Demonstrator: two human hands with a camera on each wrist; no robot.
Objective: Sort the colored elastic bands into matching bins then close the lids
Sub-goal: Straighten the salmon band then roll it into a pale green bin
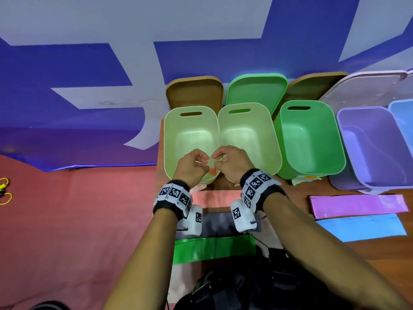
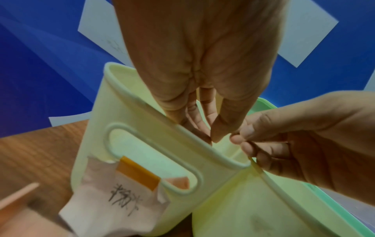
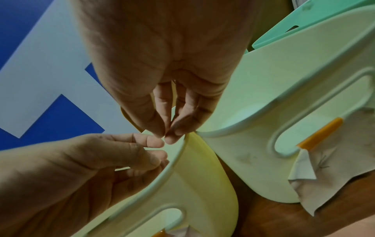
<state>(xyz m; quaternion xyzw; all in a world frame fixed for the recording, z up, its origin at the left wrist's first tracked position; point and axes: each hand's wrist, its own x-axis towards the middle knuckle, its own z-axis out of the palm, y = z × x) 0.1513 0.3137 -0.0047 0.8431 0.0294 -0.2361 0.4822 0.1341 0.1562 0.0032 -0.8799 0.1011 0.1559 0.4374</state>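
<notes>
Both hands hover over the near rims of two pale yellow-green bins, the left bin (image 1: pixel 166 139) and the one beside it (image 1: pixel 274 139). My left hand (image 1: pixel 204 158) and right hand (image 1: pixel 215 157) meet fingertip to fingertip. Each pinches what looks like a thin pale yellow elastic band (image 3: pixel 173 94), which is hard to tell apart from the bins. In the left wrist view the left hand (image 2: pixel 211 137) closes thumb on fingers just inside the rim, and the right hand (image 2: pixel 237 137) pinches next to it. Most of the band is hidden by fingers.
A green bin (image 1: pixel 312 139), a purple bin (image 1: pixel 368 142) and a blue bin (image 1: pixel 402 117) stand to the right, open lids (image 1: pixel 257 88) behind them. Flat bands lie on the wooden table: pink (image 1: pixel 214 198), green (image 1: pixel 214 247), violet (image 1: pixel 357 205), blue (image 1: pixel 362 227).
</notes>
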